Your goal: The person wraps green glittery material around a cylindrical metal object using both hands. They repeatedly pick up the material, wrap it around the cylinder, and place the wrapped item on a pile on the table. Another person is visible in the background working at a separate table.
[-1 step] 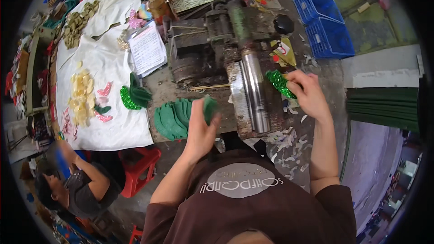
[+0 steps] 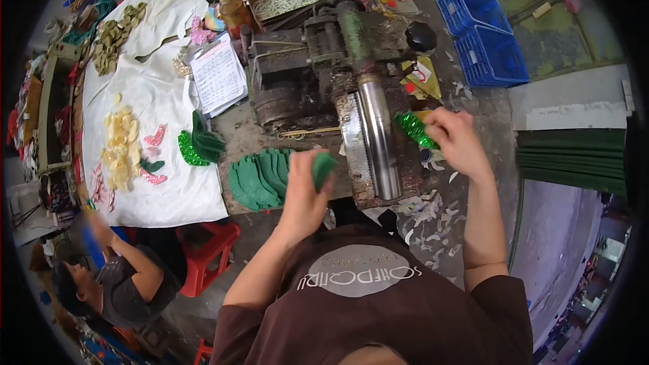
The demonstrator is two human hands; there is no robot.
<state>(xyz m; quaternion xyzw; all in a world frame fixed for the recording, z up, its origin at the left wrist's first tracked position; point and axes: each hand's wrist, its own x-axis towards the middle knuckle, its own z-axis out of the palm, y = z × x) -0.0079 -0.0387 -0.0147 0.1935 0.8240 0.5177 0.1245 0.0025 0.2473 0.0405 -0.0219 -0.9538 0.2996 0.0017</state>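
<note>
My left hand (image 2: 309, 179) pinches a green fabric piece (image 2: 324, 169), its thumb and fingers closed on it. The piece hangs just left of the machine's shiny steel roller (image 2: 380, 142). Beside that hand lies a row of overlapping green fabric pieces (image 2: 257, 179). On the roller's other side, my right hand (image 2: 458, 136) grips a curved green sequined piece (image 2: 414, 130) between thumb and fingers. Another green sequined piece (image 2: 192, 149) rests on the white cloth, against a small stack of dark green pieces (image 2: 207, 142).
The dark machine (image 2: 291, 81) fills the bench centre. White cloth (image 2: 182, 203) carries cream pieces (image 2: 120, 145) and a written sheet (image 2: 218, 76). Blue crates (image 2: 492, 61) stand at right; scraps (image 2: 433, 223) litter the floor. A person (image 2: 115, 277) and red stool (image 2: 209, 257) are at lower left.
My left hand has shifted slightly right toward the roller, with the green fabric piece in it. My right hand keeps its hold on the sequined piece and has barely moved.
</note>
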